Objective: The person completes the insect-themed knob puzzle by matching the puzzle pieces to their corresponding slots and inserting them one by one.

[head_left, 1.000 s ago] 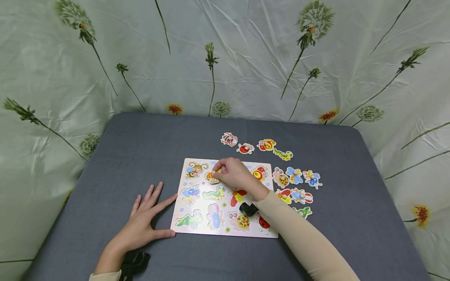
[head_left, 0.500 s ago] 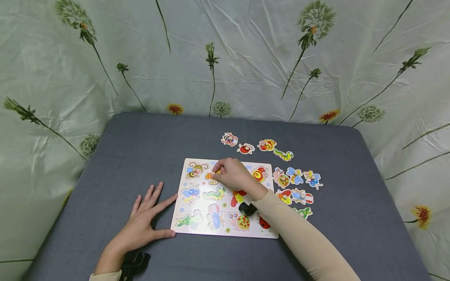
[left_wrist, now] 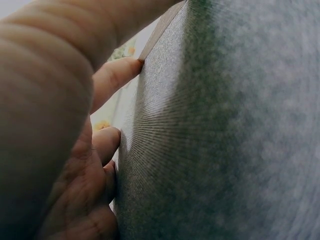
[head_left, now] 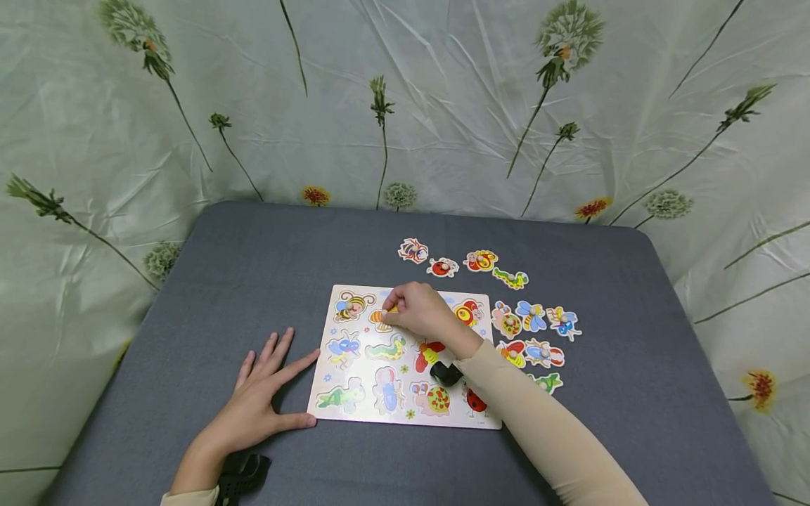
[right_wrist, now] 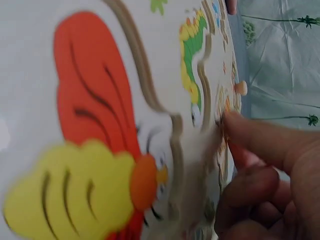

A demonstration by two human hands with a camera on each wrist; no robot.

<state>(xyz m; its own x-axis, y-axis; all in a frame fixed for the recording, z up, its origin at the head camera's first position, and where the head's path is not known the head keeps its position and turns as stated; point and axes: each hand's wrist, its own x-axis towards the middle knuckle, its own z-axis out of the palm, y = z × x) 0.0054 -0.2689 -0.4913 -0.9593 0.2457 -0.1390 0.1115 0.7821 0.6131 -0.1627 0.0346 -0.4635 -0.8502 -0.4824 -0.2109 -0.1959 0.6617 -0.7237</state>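
Note:
A white wooden peg puzzle board [head_left: 411, 414] with insect-shaped recesses lies on the table. In its top row, my right hand [head_left: 420, 309] pinches an orange-striped insect puzzle piece [head_left: 378, 320] at the second recess; the fingers cover the piece's right part. The right wrist view shows thumb and fingers [right_wrist: 250, 132] together low over the board. Left of that piece, a bee piece [head_left: 351, 307] lies in the corner recess, its wooden knob [right_wrist: 241, 88] standing up. My left hand [head_left: 253, 411] lies spread on the table, thumb and index fingertips at the board's left edge.
Loose puzzle pieces lie behind the board, among them a spider [head_left: 413, 251], a ladybird [head_left: 442, 267] and a caterpillar [head_left: 510, 279]. Several more, including a blue-winged bee [head_left: 530, 316], lie to its right. The grey table [head_left: 278, 246] backs onto a flower-printed curtain [head_left: 455, 140].
The orange-striped piece has turned slightly and now lies flatter in line with its recess, still between the right fingers. The left hand and the board have stayed put.

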